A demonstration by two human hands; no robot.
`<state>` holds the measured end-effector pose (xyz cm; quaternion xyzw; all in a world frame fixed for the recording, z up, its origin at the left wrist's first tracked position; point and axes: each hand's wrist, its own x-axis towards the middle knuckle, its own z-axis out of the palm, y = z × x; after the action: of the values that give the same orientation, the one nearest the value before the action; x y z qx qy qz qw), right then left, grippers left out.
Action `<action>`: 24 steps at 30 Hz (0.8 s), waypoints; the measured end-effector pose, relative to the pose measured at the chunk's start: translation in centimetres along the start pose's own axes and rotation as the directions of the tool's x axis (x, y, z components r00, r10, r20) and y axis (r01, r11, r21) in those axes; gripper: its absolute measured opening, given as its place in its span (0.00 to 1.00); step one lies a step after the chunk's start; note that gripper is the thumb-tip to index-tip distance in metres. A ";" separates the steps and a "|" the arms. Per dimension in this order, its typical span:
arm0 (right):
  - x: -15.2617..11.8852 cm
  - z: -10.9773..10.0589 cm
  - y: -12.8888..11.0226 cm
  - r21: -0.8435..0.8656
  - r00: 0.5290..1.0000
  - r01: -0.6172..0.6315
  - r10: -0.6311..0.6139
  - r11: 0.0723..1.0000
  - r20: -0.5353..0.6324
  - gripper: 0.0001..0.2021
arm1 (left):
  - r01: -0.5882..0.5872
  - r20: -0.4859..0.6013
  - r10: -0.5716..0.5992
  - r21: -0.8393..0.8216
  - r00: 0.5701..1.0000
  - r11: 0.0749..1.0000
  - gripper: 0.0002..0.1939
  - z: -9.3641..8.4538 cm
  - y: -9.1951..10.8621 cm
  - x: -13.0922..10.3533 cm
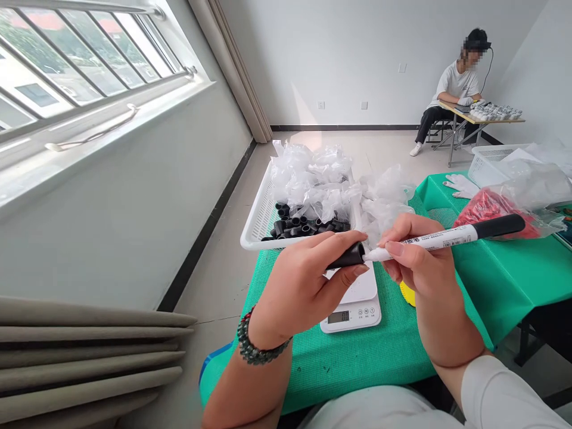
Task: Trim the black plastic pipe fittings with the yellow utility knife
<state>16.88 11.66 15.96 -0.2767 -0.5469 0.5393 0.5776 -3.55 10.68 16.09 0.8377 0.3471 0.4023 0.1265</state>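
Note:
In front of me, my left hand (308, 286) is closed round a short black tube (351, 258), its open end facing right. My right hand (422, 262) grips a white marker pen (440, 238) with printed text and a black end pointing right. The marker's narrow white tip is at the mouth of the tube; whether it touches the wall I cannot tell. Below both hands lies a white digital scale (353, 313), partly hidden by my left hand. A yellow round object (407, 294) peeks out beside my right hand.
A white basket (257, 220) holds black tube fittings (295, 226) and clear plastic bags (313, 179). On the green-covered table (357, 363), a bag of red pieces (487, 208), a white glove (462, 186) and another basket (487, 161) lie right. A person (456, 83) sits at a far table.

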 end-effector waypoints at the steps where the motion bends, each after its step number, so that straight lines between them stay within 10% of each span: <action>1: 0.0 0.0 0.0 0.008 1.000 -0.004 0.004 1.000 0.003 0.07 | -0.005 0.005 0.005 -0.011 1.000 1.000 0.14 0.0 0.1 0.0; 24: -0.2 -0.1 -0.1 -0.023 0.999 0.044 -0.045 0.999 -0.028 0.09 | -0.045 0.006 0.045 -0.015 0.999 0.999 0.11 -0.2 1.0 -0.1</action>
<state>17.02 11.51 16.02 -0.2785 -0.5506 0.5160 0.5941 -3.28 9.93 16.65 0.8456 0.3245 0.4051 0.1249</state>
